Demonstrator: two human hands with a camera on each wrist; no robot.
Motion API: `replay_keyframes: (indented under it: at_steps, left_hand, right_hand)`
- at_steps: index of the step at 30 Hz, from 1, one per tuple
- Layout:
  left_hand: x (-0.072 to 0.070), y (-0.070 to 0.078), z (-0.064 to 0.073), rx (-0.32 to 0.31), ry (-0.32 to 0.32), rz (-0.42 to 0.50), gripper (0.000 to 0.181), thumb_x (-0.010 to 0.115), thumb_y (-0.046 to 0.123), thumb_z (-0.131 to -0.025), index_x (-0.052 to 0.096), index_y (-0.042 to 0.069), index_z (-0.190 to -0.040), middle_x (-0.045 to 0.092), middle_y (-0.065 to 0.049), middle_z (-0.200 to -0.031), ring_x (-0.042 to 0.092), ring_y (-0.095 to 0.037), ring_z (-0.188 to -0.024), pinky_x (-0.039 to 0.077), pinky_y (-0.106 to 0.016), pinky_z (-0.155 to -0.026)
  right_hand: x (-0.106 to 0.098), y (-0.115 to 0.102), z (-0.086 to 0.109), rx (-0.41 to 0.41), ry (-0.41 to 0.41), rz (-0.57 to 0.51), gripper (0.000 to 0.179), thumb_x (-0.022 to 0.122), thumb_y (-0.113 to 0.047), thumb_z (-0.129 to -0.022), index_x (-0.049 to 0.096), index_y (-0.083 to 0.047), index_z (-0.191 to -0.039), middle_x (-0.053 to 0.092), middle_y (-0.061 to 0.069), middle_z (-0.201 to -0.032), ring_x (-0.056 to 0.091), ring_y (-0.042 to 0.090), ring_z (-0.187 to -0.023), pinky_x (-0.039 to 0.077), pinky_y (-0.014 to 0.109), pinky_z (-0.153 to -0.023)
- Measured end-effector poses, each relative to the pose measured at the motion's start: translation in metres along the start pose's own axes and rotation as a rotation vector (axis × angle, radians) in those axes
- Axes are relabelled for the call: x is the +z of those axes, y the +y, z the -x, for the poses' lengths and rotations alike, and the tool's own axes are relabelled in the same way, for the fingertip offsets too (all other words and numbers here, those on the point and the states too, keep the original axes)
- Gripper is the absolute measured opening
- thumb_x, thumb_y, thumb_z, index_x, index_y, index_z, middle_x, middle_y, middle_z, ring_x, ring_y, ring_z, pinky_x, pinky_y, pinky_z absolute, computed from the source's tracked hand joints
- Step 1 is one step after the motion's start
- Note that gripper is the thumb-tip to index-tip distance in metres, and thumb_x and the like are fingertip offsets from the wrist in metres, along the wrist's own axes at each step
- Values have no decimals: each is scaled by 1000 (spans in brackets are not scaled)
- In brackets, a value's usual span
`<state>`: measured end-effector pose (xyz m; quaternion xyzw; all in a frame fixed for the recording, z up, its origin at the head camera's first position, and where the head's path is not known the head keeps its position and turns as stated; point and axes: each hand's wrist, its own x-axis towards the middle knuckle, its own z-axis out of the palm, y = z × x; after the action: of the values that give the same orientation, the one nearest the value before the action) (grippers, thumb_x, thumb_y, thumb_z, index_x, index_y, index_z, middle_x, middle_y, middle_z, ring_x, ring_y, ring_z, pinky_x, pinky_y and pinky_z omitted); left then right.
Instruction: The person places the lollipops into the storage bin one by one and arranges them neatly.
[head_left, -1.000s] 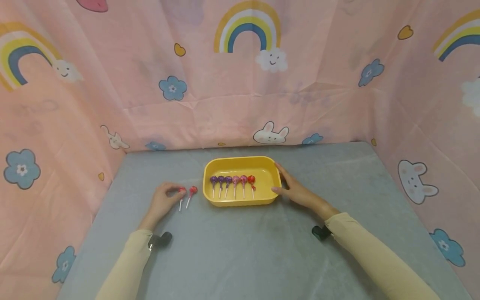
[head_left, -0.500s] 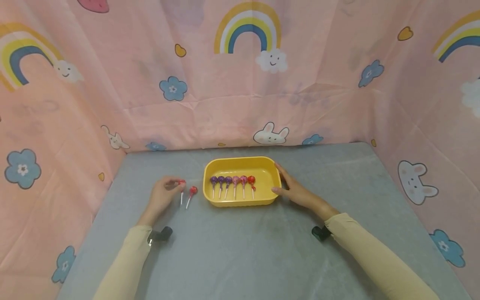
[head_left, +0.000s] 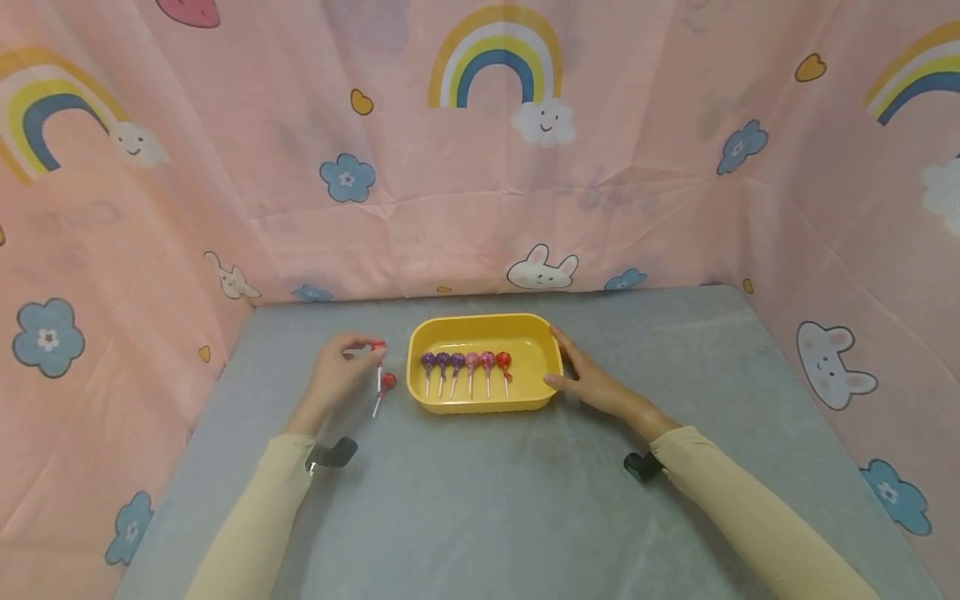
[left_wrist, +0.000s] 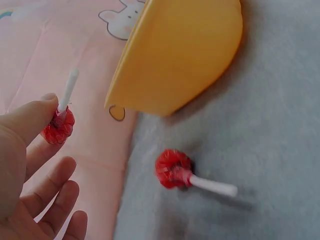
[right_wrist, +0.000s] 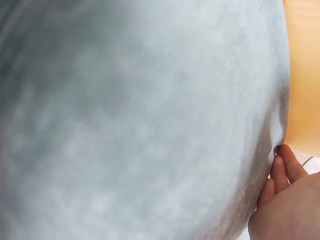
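Observation:
My left hand [head_left: 339, 367] pinches a red-wrapped lollipop [left_wrist: 59, 127] by its head, between thumb and forefinger, raised off the table. In the head view its white stick points down. A second red lollipop [left_wrist: 172, 169] lies on the table just below, left of the yellow tray [head_left: 480, 407]. Inside the tray a row of lollipops has purple [head_left: 443, 360], pink [head_left: 472, 360] and red [head_left: 503, 359] heads, sticks toward me. At the tray's right end my right hand [head_left: 600, 387] holds the rim, thumb over the edge and fingers along the outside.
A grey cloth [head_left: 480, 508] covers the table. Pink patterned curtains [head_left: 450, 208] stand behind it and at both sides. Each wrist wears a dark camera mount, the left one [head_left: 333, 452] close above the cloth.
My left hand has lifted one red lollipop from the table and carried it up and right, toward the tray. The right hand and the tray have stayed in place.

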<state>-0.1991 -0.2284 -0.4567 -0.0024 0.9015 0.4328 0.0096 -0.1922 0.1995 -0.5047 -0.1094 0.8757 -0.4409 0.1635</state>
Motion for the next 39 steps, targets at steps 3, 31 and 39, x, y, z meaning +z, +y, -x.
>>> replay_keyframes:
  at_steps: [3, 31, 39]
  left_hand:
    - [4, 8, -4, 24, -12, 2, 38, 72, 42, -89, 70, 16, -116, 62, -10, -128, 53, -31, -127, 41, -52, -112]
    - [39, 69, -27, 233, -66, 16, 32, 75, 34, -88, 72, 11, -110, 66, -10, -116, 58, -33, -118, 45, -49, -105]
    - [53, 79, -32, 263, -85, 84, 29, 75, 34, -88, 72, 12, -107, 66, -8, -115, 59, -32, -117, 44, -48, -107]
  right_hand:
    - [0, -1, 1, 3, 0, 0, 92, 62, -46, -95, -5, -40, -158, 14, 12, -167, 14, 38, -154, 11, 70, -119]
    - [1, -3, 2, 10, 4, -8, 91, 62, -46, -95, -3, -41, -158, 10, 10, -168, 12, 38, -154, 11, 70, -120]
    - [0, -2, 1, 8, 5, 2, 92, 63, -47, -94, -4, -40, -158, 10, 9, -169, 12, 37, -154, 11, 70, -120]
